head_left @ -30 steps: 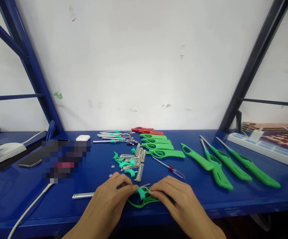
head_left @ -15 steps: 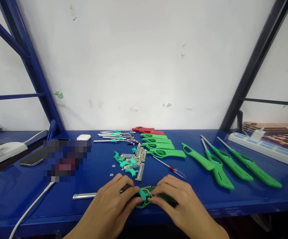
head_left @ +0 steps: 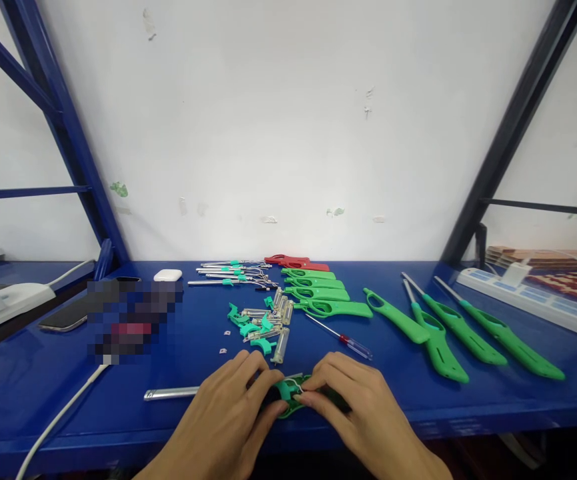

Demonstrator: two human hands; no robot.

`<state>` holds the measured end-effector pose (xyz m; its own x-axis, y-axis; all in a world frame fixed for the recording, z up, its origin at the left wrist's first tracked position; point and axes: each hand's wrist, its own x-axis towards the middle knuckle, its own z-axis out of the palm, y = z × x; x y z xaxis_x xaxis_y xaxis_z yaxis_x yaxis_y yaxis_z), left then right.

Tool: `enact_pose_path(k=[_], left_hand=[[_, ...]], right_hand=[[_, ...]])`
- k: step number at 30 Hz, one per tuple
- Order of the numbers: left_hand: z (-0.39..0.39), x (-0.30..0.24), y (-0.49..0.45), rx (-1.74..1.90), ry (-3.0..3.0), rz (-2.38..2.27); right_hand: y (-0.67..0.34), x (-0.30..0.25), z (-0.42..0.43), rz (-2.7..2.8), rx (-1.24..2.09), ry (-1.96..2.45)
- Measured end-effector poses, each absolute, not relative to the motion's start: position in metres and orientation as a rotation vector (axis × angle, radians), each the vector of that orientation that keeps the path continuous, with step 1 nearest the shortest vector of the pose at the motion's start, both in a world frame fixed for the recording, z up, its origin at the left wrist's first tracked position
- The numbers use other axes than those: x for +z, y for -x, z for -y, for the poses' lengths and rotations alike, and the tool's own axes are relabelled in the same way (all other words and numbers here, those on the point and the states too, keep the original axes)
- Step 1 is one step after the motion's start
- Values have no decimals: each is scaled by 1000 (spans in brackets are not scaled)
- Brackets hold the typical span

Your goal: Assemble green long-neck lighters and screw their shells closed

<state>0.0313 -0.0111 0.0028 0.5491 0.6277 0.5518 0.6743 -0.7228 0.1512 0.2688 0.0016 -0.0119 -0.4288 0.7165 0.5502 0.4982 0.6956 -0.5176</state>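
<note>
Near the front edge of the table lies an opened green lighter casing (head_left: 291, 412), partly covered by my fingers. Its silver tube (head_left: 171, 394) sticks out to the left beyond my left hand. A teal trigger (head_left: 284, 389) sits in the casing, and a thin white wire (head_left: 296, 383) loops beside it. My left hand (head_left: 233, 407) is closed, thumb and index finger gripping the trigger and the casing around it. My right hand (head_left: 356, 397) pinches the white wire near its end, over the casing's right part. Both hands' fingertips hide some of the inside.
Just beyond lie several clear fuel tanks (head_left: 281, 345) and teal triggers (head_left: 262, 346). Farther back are tubes with wires (head_left: 213, 283), green casings (head_left: 343, 309) and a red one (head_left: 293, 262). A screwdriver (head_left: 353, 346) and long green lighters (head_left: 513, 333) lie rightward; a phone (head_left: 66, 319) left.
My left thumb and index finger have shifted slightly apart around the trigger. The tube has moved a touch to the left. My right hand keeps its pinch on the wire.
</note>
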Motion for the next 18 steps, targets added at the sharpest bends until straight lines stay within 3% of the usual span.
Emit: enact_pose_path(k=[18], left_hand=[[11, -1, -31, -945, 2699, 1129]], right_hand=[[-267, -11, -1, 2182, 286, 984]])
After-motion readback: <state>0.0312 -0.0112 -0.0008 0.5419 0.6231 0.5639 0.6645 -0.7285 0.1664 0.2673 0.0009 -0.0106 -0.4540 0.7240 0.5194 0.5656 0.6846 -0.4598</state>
